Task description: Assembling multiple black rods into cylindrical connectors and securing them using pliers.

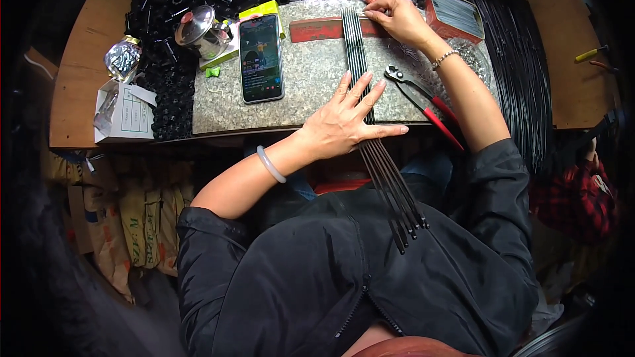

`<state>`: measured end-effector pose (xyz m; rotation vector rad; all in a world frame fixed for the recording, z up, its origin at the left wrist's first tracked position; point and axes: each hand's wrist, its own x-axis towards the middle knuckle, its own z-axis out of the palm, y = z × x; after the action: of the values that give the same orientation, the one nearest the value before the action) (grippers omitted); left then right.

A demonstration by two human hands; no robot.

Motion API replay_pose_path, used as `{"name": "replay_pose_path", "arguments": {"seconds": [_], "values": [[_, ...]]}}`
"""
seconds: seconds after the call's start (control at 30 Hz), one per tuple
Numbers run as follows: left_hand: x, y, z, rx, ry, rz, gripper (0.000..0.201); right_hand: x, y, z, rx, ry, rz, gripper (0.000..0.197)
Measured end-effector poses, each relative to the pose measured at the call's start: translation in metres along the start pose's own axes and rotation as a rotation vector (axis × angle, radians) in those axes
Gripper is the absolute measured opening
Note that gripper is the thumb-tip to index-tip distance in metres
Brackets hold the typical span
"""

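Observation:
My left hand (347,119) lies flat with fingers spread on a bundle of several thin black rods (357,46), pressing them onto the speckled stone slab (311,82). The rods run from the slab's far edge down over its near edge to my lap. My right hand (395,18) rests at the rods' far ends, fingers curled and pinching near a red strip (317,29) lying across the slab; whether it grips the rods is unclear. Red-handled pliers (423,100) lie on the slab right of my left hand.
A phone (260,57) with a lit screen lies on the slab's left. A small metal pot (200,30), a white box (124,112) and a heap of black parts (178,0) sit left and behind. A red tin (453,14) and long black rods (516,59) are at right.

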<state>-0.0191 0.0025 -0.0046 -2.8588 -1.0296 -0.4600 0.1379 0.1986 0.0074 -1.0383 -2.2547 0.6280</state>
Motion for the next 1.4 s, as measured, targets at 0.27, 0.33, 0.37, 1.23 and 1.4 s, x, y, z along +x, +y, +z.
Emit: {"name": "replay_pose_path", "arguments": {"seconds": [0.27,0.33,0.37,1.23,1.4], "values": [[-0.001,-0.001,0.0,-0.026,0.022,0.012,0.061,0.005,0.006,0.003,0.057,-0.026,-0.023,0.017],[-0.003,-0.001,0.002,-0.066,0.035,0.001,0.062,0.004,-0.004,-0.001,0.048,-0.092,0.065,0.018],[-0.002,-0.001,0.002,-0.068,0.037,0.006,0.062,0.004,0.001,0.0,0.045,-0.09,0.068,0.018],[0.001,-0.003,-0.002,-0.119,0.002,0.016,0.064,0.013,0.003,0.0,0.084,-0.143,-0.135,0.009],[0.0,-0.004,-0.001,-0.148,0.003,0.007,0.064,0.013,0.002,0.0,0.003,-0.164,-0.129,0.013]]}}
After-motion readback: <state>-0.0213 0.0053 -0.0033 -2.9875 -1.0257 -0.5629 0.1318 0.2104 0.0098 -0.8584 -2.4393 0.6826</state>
